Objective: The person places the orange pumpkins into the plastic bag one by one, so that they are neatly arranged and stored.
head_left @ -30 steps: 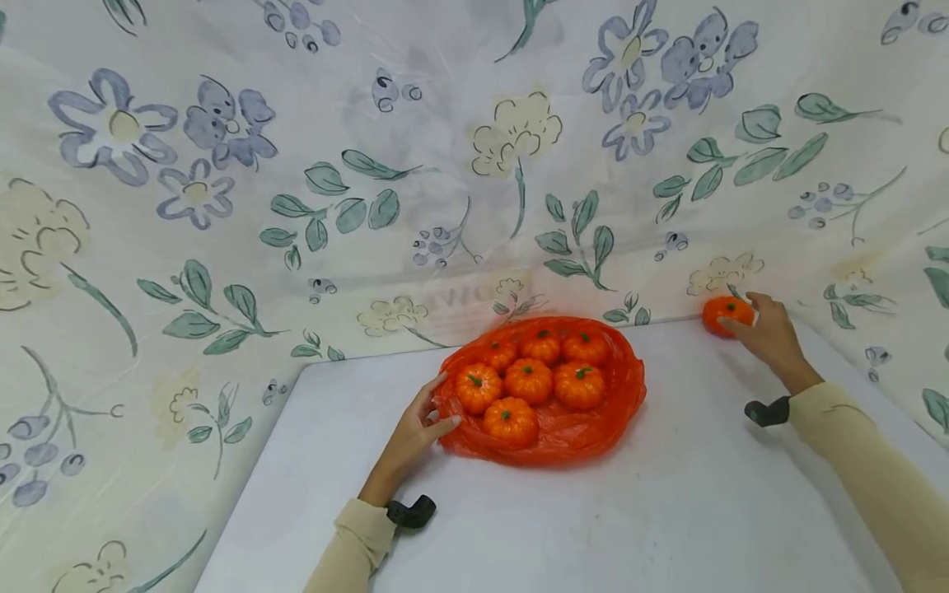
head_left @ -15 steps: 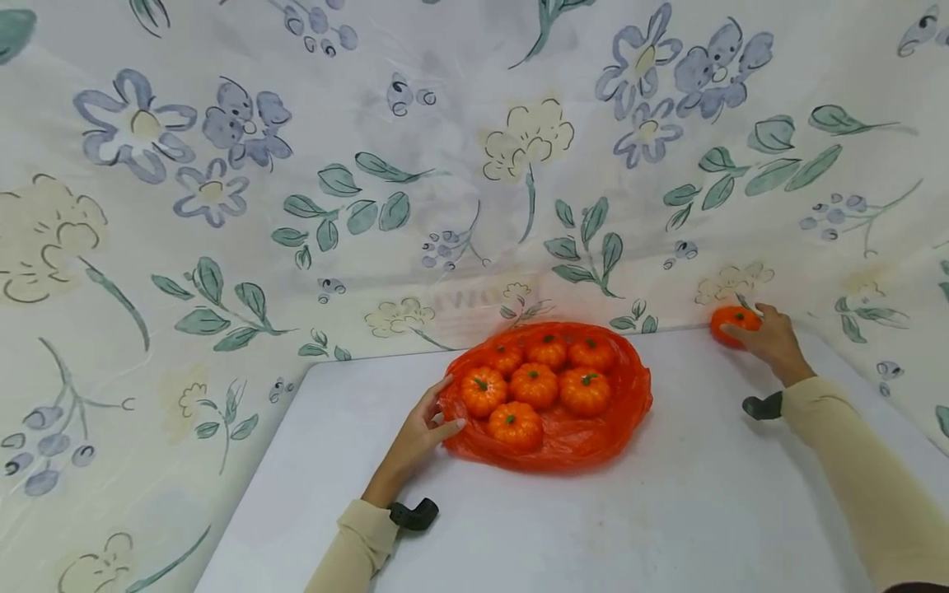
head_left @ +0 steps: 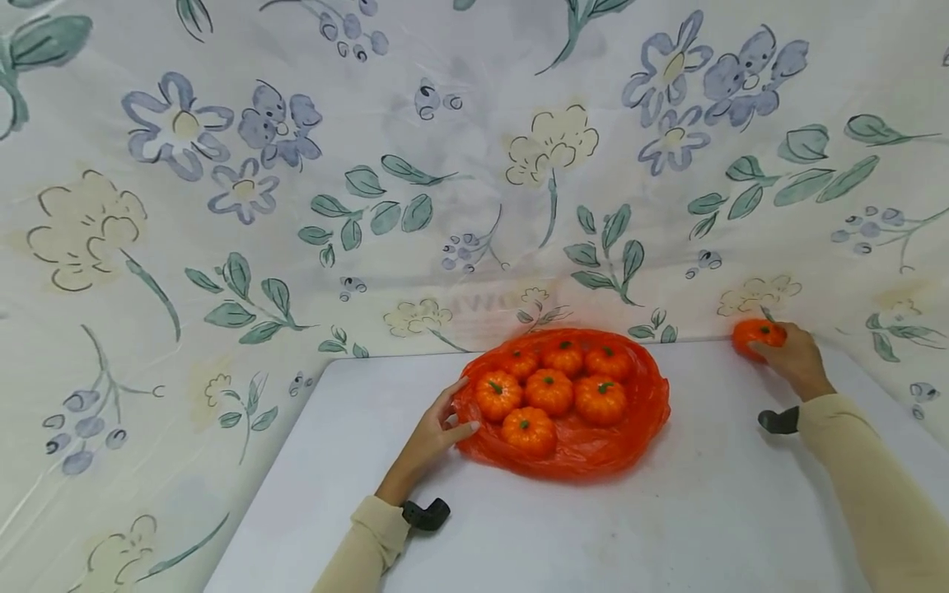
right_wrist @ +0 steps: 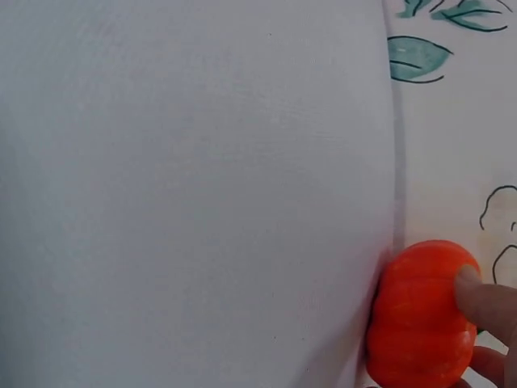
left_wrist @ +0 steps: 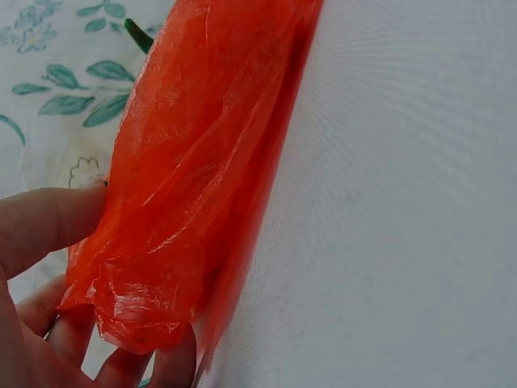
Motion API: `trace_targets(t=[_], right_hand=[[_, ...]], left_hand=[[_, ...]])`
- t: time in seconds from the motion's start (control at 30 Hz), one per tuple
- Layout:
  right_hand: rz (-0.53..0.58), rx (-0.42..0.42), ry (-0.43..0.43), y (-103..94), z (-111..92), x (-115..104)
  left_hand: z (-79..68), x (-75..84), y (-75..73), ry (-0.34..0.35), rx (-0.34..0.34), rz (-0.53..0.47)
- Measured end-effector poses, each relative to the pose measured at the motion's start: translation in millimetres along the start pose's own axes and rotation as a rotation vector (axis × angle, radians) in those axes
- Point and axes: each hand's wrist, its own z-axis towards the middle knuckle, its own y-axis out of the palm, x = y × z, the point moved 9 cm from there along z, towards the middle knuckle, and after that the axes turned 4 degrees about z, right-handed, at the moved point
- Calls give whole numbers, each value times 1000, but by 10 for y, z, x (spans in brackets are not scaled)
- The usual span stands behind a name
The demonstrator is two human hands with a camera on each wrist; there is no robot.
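Near the back of the white table lies an opened-out red plastic bag (head_left: 593,451) with several small orange toy pumpkins (head_left: 549,391) on it, their short green stems up. My left hand (head_left: 436,430) holds the bag's left edge. In the left wrist view the thumb presses the crinkled bag (left_wrist: 186,162) from one side, and the fingers curl under it. At the table's back right, my right hand (head_left: 799,361) grips one more toy pumpkin (head_left: 747,336). The right wrist view has the thumb on this ribbed pumpkin (right_wrist: 424,315), its fingers partly hidden.
The white table (head_left: 712,494) has its back edge against a hanging cloth (head_left: 415,247) printed with flowers and leaves. A dark camera mount (head_left: 426,515) sits on the left wrist, and a similar black mount (head_left: 778,421) on the right.
The head view has shifted, so everything sits farther right and slightly lower. My right fingers have closed in around the lone pumpkin, which stays at the back edge. My left hand keeps its hold.
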Motion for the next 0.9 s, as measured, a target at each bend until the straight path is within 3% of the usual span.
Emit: trace_targets(t=[0.4, 0.7, 0.9], right_hand=[[-28, 9, -50, 28, -127, 59], [-28, 23, -85, -81, -313, -214], [-69, 27, -217, -63, -504, -526]], left_hand=[[-54, -37, 43, -27, -7, 5], [-22, 38, 19, 8, -12, 14], [6, 26, 16, -12, 2, 10]])
